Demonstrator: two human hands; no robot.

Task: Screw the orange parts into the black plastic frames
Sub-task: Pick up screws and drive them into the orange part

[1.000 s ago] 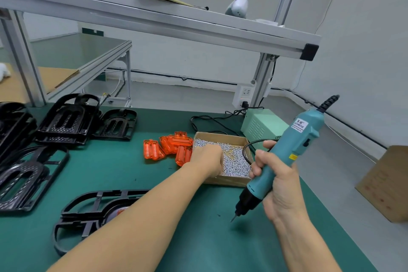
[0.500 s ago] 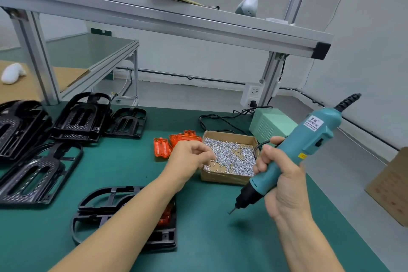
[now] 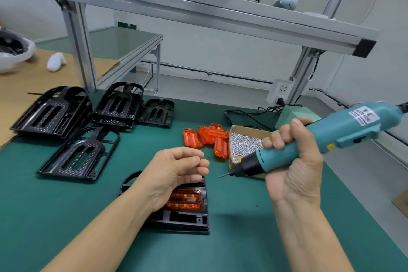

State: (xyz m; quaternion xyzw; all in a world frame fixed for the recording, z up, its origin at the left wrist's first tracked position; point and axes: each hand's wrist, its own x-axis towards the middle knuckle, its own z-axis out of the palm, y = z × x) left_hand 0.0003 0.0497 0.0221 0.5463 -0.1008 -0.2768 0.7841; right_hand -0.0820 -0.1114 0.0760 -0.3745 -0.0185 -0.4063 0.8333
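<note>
Right hand (image 3: 293, 161): is gripping the teal electric screwdriver (image 3: 326, 137) around its lower body, fingers curled tight, bit pointing left and slightly down above the table (image 3: 66, 216).
Left hand (image 3: 174, 172): is hovering above the near frame with fingertips drawn together against the thumb; whether a screw is pinched there is too small to tell.
Near black frame (image 3: 183, 221): is lying flat on the green table, partly hidden under the left wrist, with an orange part (image 3: 185, 200) sitting in its recess.
Loose orange parts (image 3: 209, 139): are lying in a small heap just left of the screw box.
Screw box (image 3: 245, 146): is sitting open behind the screwdriver, holding many small silver screws.
Other black frames (image 3: 81, 128): are lying and stacking at the table's far left.
Green power unit (image 3: 287, 115): is sitting behind the box, cables trailing beside it.
</note>
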